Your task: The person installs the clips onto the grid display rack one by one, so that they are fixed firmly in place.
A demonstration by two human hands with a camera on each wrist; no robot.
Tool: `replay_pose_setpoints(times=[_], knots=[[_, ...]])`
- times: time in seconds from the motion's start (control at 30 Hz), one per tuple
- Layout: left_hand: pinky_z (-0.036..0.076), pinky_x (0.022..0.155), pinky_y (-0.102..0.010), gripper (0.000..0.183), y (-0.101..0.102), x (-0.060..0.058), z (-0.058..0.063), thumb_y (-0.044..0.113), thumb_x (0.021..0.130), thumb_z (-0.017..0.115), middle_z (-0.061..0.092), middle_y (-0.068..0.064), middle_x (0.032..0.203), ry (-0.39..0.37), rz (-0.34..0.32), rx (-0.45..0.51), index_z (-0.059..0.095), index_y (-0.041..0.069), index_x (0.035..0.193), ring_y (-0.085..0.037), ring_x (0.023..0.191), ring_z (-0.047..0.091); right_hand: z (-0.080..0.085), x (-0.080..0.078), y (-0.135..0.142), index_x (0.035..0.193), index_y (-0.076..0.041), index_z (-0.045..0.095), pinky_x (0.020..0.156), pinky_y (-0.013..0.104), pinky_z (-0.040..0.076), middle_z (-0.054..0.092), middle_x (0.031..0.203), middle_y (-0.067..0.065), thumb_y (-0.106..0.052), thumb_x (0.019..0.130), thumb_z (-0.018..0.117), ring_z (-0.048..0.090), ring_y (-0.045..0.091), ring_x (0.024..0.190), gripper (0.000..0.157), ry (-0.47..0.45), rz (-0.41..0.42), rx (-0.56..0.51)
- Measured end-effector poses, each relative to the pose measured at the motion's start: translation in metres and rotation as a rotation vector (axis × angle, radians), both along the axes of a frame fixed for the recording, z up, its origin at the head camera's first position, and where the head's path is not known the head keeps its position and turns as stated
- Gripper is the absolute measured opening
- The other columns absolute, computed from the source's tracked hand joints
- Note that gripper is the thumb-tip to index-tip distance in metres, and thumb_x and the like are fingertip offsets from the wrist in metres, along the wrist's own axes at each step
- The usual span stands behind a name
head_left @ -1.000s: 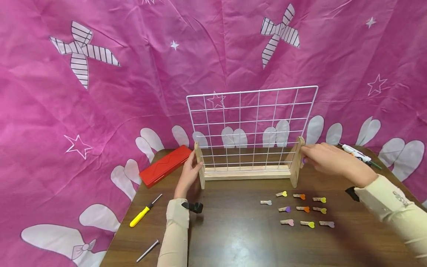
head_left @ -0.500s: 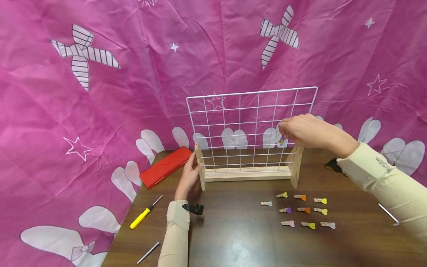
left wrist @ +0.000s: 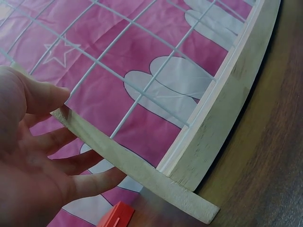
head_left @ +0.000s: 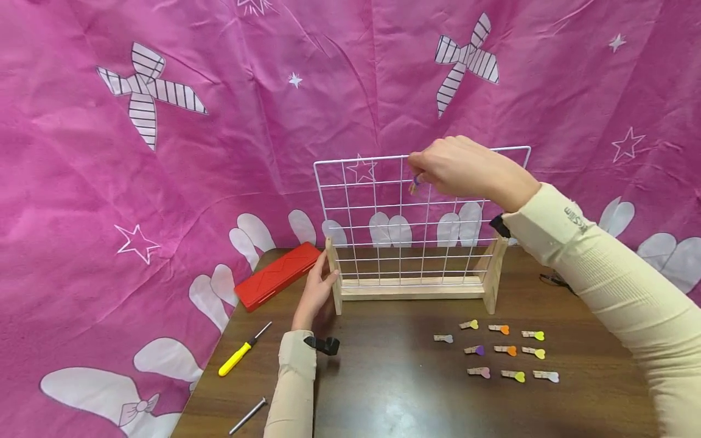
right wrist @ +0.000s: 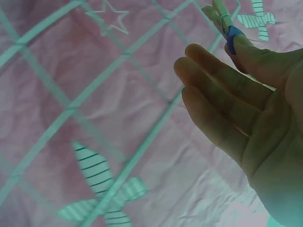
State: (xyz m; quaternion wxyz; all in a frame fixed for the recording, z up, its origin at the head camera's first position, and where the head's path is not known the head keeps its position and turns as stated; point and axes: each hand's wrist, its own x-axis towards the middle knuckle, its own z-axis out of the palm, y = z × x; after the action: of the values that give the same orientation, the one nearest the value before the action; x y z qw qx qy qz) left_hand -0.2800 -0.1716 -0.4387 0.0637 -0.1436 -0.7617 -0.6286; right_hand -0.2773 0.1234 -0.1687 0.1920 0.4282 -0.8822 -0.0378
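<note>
My right hand [head_left: 462, 167] is raised in front of the upper part of a white wire grid [head_left: 429, 234]. Between its thumb and index finger it pinches a small wooden clothespin [right wrist: 226, 21] with a purple heart; its other fingers extend loosely. The grid stands upright in a wooden stand [head_left: 413, 293]. At the stand's left upright [left wrist: 137, 168], my left hand [head_left: 316, 292] holds on, thumb on one side and fingers on the other. On the table to the front right lie several heart clothespins [head_left: 505, 350] in rough rows, coloured yellow, orange, purple, pink and whitish.
Left of the stand lies a red case [head_left: 279, 277]. A yellow-handled screwdriver [head_left: 241, 353] and a metal rod [head_left: 247, 416] lie near the table's left edge. Behind the table hangs a pink patterned cloth [head_left: 263, 146]. A dark thin object [head_left: 555, 280] lies right of the stand.
My right hand has moved from beside the stand's right upright leftward and up to the grid's upper part, carrying the purple-heart clothespin. The left hand has stayed on the left upright.
</note>
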Motion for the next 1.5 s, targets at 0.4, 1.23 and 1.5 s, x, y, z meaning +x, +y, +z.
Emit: replay_pose_setpoints(times=[0.4, 1.23, 1.5], knots=[[0.041, 0.093, -0.052, 0.061, 0.002, 0.000, -0.002, -0.007, 0.090, 0.050, 0.040, -0.030, 0.135, 0.018, 0.016, -0.001, 0.024, 0.000, 0.145, -0.041, 0.121, 0.042, 0.034, -0.012, -0.068, 0.078, -0.006, 0.056, 0.049, 0.043, 0.042, 0.057, 0.069, 0.011, -0.003, 0.084, 0.057, 0.055, 0.033, 0.062, 0.006, 0.094, 0.018, 0.061], [0.035, 0.098, -0.051, 0.064, 0.003, 0.001, -0.003, -0.003, 0.093, 0.048, 0.035, -0.025, 0.140, -0.055, -0.002, -0.043, 0.017, 0.007, 0.148, -0.039, 0.125, 0.039, 0.050, -0.044, -0.150, 0.074, -0.007, 0.057, 0.064, 0.044, 0.049, 0.051, 0.070, 0.006, -0.006, 0.076, 0.062, 0.050, 0.026, 0.066, 0.006, 0.073, 0.005, 0.129], [0.036, 0.098, -0.051, 0.063, 0.004, 0.002, -0.002, -0.004, 0.092, 0.047, 0.036, -0.028, 0.138, -0.048, 0.014, -0.055, 0.017, 0.004, 0.147, -0.040, 0.122, 0.041, 0.050, -0.045, -0.155, 0.065, -0.010, 0.046, 0.056, 0.036, 0.041, 0.039, 0.064, 0.002, 0.005, 0.072, 0.046, 0.036, 0.020, 0.061, 0.016, 0.053, -0.005, 0.152]])
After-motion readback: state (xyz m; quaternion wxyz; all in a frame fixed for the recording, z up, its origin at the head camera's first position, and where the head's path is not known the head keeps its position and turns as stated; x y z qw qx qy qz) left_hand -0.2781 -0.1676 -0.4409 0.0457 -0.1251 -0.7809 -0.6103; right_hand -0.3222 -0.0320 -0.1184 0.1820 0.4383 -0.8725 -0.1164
